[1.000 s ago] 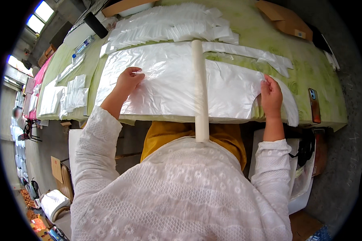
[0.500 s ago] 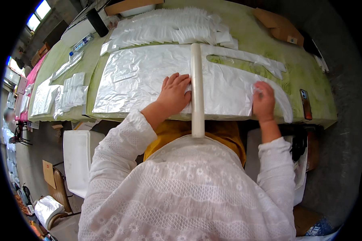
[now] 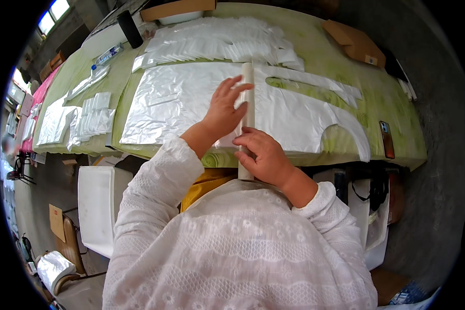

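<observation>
Clear, thin plastic sheeting (image 3: 186, 101) lies limp and slippery across the green desk (image 3: 325, 57), pinned under a stiff white flat stick (image 3: 247, 103) that the left hand (image 3: 225, 111) presses open-fingered while the right hand (image 3: 263, 157) pinches its near end, probably the surest hold.

My left hand (image 3: 225, 111) covers part of the white stick (image 3: 247, 98), and my right hand (image 3: 263, 155) hides its near stretch; its lower end slips behind my sleeve. Under both palms the clear plastic sheet (image 3: 175, 98) is out of sight. The small dark phone (image 3: 387, 139) at the table's (image 3: 341, 62) right edge is too small to tell its details
</observation>
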{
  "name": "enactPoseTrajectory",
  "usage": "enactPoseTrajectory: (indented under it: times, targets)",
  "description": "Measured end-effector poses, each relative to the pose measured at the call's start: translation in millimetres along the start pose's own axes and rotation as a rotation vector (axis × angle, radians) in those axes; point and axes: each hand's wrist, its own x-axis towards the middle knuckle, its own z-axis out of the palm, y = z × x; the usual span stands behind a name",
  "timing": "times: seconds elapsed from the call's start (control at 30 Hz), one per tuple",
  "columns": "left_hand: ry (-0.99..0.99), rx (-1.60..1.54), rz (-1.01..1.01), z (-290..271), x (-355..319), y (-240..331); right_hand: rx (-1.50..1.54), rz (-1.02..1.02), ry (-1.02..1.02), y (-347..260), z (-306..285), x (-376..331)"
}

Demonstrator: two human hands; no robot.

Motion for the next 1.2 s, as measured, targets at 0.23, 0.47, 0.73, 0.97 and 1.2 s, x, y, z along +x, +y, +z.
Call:
enactPoseTrajectory:
  times: [0.23,0.47,0.73,0.97,1.2]
  targets:
    - [-0.177,0.332,-0.03,-18,1,10,-0.141,-0.022,0.228,28,-15,7]
    - [-0.049,0.176,-0.151,-55,-42,-11,-0.545,0.19,0.118,94,-14,40]
    - [-0.046,0.022,-0.182,-65,-53,-21,-0.668,0.592,-0.184,137,-5,133]
    - [-0.026,0.017,-0.156,-64,-53,-24,-0.641,0.324,-0.004,133,15,126]
    - [0.466,-0.482,0.043,-73,-48,-47,-0.022,-0.023,-0.222,15,78,95]
